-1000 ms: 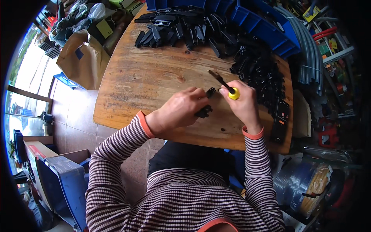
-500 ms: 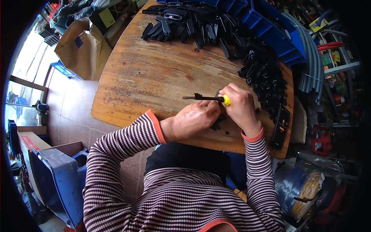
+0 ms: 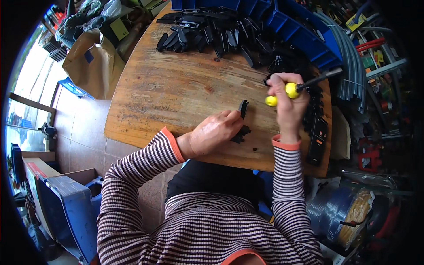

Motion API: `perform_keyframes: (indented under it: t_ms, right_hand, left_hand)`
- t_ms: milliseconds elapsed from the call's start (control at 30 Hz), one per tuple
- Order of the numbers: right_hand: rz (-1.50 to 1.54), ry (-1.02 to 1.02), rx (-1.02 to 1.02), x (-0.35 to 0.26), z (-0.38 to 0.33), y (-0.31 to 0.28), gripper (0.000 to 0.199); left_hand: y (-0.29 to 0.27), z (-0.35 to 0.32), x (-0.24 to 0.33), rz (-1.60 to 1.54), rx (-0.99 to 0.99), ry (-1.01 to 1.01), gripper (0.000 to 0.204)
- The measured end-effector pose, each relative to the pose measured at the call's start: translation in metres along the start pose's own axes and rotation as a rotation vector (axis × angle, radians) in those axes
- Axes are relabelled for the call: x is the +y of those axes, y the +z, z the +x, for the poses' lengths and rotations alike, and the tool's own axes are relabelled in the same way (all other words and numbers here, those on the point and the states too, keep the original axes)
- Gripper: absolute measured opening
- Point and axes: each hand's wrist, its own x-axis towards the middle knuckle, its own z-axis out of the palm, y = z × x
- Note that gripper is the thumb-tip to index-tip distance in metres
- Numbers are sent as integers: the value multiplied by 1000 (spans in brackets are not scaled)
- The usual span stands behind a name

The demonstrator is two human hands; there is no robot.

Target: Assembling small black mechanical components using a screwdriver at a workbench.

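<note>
Nearest the wearer, two striped sleeves (image 3: 137, 160) with orange cuffs reach over the near edge of the wooden surface (image 3: 168, 92). The left hand (image 3: 215, 133) is over the near part of the surface, thumb and fingers drawn together and pinching a slim black part (image 3: 244, 107); one end of that part projects past the fingertips, pointing away from the wearer. A dark, jagged piece (image 3: 241, 134) shows just beside the same hand; whether it belongs to the held part cannot be told. The right hand (image 3: 289, 106) is well apart from the left, its fingers curled around the grip of a yellow-handled tool (image 3: 292, 90). The dark shaft points to the right and slightly away from the wearer, clear of the held part. A flat black rectangular object (image 3: 317, 140) lies near the right edge of the surface. Farther out, a heap of black parts (image 3: 201, 37) runs along the far and right sides. Blue bins (image 3: 307, 37) stand behind the heap, with grey tubes (image 3: 352, 73) to their right
</note>
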Motion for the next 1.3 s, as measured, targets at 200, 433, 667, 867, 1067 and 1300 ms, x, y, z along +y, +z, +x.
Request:
perform_keyframes:
  t_ms: [200,433,667,867,1067,1300]
  right_hand:
    - [-604,-172,-205,15,-23,-33,15]
    - [-555,53,-179,16,-39,-31,13]
    - [-620,-172,-362,21,-29,-5,13]
    - [-700,-146,-387,38,-20,34,16]
    - [-737,-91,-348,34,-15,19,12]
    - [-676,-25,-250,22,-18,-23,15]
  left_hand:
    - [0,8,10,54,55,6,48]
    - [-6,13,-24,-238,311,-411,23]
    - [-33,-22,-35,-97,523,-570,19]
    - [-28,-32,-16,-75,488,-549,22]
    - [-9,-15,2,-111,434,-454,27]
    - [25,25,14,-265,99,-291,35]
